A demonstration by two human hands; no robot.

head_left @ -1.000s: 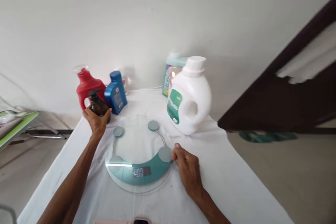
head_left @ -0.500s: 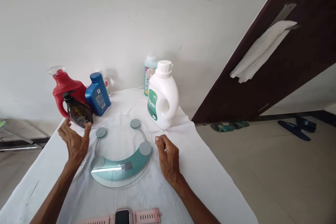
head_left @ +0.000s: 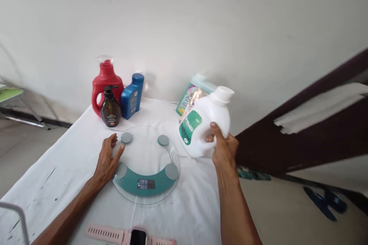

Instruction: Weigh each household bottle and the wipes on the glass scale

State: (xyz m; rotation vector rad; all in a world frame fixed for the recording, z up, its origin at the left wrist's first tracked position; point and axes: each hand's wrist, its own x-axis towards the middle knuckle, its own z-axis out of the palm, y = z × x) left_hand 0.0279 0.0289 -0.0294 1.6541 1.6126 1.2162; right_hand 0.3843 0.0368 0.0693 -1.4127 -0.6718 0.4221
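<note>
My right hand is wrapped round the handle of a white detergent jug with a green label, which leans over to the right. Behind the jug stands a pale green bottle, partly hidden. At the left rim of a round glass bathroom scale rests my left hand, fingers apart and holding nothing. The scale's display is lit and seems to read zeros. Beyond my left hand are a dark pump bottle, a red jug and a blue bottle.
A pink smartwatch lies at the table's near edge on the white cloth. The wall rises behind the table. To the right are a dark door with a white cloth hanging on it, and slippers on the floor.
My right hand has taken hold of the white jug's handle, and the jug has tipped to the right. My left hand has come down to the scale's rim. The view has shifted.
</note>
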